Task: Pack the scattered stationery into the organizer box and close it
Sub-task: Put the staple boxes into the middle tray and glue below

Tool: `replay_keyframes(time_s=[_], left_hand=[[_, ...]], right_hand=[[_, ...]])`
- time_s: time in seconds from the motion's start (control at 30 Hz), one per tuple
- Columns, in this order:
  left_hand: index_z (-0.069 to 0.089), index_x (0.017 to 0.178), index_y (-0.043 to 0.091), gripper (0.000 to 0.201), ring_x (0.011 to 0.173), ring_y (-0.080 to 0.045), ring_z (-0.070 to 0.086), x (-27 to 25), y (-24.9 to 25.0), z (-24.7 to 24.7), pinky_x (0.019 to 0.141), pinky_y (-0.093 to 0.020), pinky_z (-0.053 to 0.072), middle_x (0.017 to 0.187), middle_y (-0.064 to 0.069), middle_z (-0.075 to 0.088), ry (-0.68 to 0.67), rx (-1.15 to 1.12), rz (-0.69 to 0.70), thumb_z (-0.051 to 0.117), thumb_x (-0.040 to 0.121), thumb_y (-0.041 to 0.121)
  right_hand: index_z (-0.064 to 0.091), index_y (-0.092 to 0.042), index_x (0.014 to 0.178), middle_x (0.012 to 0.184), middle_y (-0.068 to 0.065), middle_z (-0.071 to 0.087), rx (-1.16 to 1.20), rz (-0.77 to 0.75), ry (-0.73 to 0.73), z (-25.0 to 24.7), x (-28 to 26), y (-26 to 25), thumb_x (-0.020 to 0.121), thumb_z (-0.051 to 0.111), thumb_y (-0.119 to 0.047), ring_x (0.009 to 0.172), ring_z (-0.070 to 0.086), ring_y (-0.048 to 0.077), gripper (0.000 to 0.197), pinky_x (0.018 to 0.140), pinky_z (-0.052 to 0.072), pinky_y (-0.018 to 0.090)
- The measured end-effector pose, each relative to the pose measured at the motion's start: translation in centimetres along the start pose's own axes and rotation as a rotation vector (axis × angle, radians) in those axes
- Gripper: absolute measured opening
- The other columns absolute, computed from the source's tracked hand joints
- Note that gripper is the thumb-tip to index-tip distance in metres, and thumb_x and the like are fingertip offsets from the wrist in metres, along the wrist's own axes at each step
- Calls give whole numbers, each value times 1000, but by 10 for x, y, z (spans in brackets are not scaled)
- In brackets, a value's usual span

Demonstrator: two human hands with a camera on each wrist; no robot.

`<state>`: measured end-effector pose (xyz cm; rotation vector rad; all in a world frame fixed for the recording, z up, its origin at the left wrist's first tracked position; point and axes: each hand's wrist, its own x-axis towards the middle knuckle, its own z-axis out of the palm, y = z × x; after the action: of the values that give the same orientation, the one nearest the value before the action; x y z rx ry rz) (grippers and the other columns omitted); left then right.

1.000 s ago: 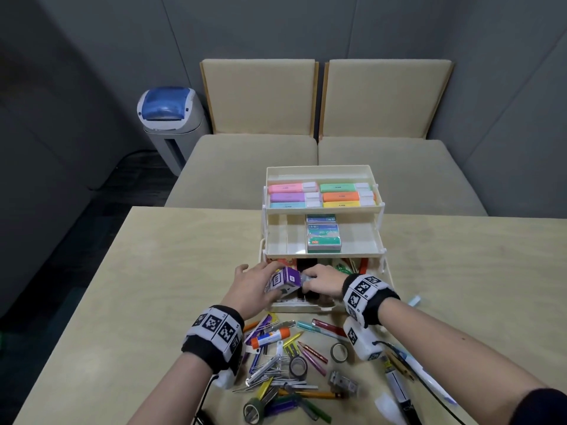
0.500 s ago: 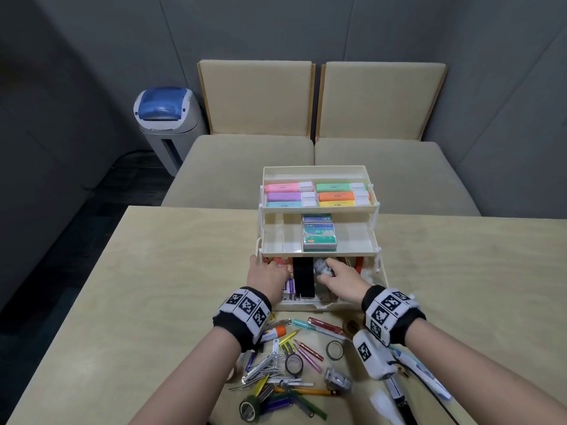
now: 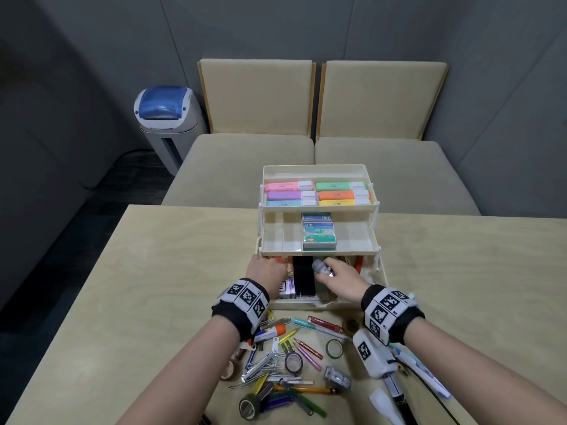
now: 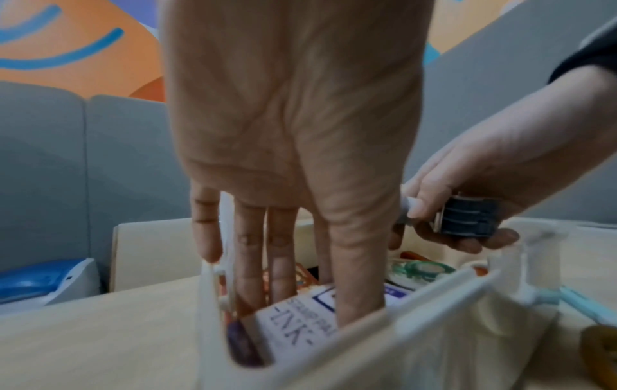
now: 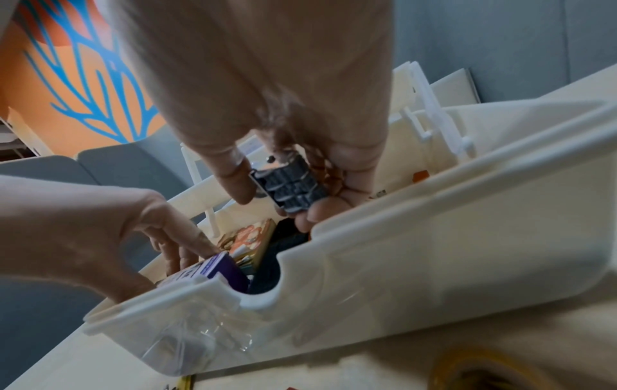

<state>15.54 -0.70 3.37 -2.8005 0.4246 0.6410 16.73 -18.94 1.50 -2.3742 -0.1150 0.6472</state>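
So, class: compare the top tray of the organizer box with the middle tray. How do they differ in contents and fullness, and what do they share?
The top tray holds two columns of pastel coloured blocks, pink, purple and blue beside green, orange and yellow; the middle tray holds only green-labelled boxes stacked in its centre. The top tray's floor is mostly covered; the middle tray is bare on both sides. The top tray sits higher and further back. Both are cream, shallow and swung open.

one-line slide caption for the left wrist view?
Left hand presses the stamp pad ink box into the organizer box; right hand holds a date stamp.
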Motion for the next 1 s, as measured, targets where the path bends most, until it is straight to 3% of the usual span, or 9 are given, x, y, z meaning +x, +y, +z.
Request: replay_keyframes(time_s=[0.13,0.27,0.43,0.53,0.8,1.0], left_hand=[[58,127,24,39,115,-25,57,4,0,-1,92,-35,46,124,-3,61,-38,-17,23,62,89,26],[56,129,25,39,117,-26,55,4,-5,2,93,-37,48,126,-5,58,-59,-65,44,60,90,23],[54,130,19,40,116,-27,55,3,-9,5,92,-38,49,127,-8,58,-106,-86,45,58,91,24],[47,129,12,43,114,-29,56,3,-7,3,89,-38,48,125,-11,58,-89,-83,39,60,90,24],[52,122,21,35,108,-27,60,0,-2,1,87,-36,45,115,-6,65,11,-8,54,62,88,21],[54,119,23,33,112,-26,58,-2,-1,0,98,-37,38,117,-4,65,58,-40,45,61,88,15]], right_hand=[[57,-7,104,103,13,61,13,2,3,-1,-1,-2,90,55,-28,92,58,28,25,81,46,37],[54,-9,95,97,12,59,23,-8,10,-3,-2,-2,91,55,-24,81,53,22,15,71,43,33],[53,-12,96,93,7,55,27,-16,1,-5,-3,-2,91,55,-23,79,53,20,12,64,44,30],[54,-11,99,96,8,57,28,-19,-1,-5,-2,-2,92,55,-24,81,55,21,14,69,46,33],[56,-9,112,109,11,60,16,-4,-11,-4,-2,4,93,54,-24,98,58,26,25,86,48,39],[54,-12,113,111,11,59,-1,-3,-28,-1,-1,8,93,54,-26,98,57,24,24,82,47,34]])
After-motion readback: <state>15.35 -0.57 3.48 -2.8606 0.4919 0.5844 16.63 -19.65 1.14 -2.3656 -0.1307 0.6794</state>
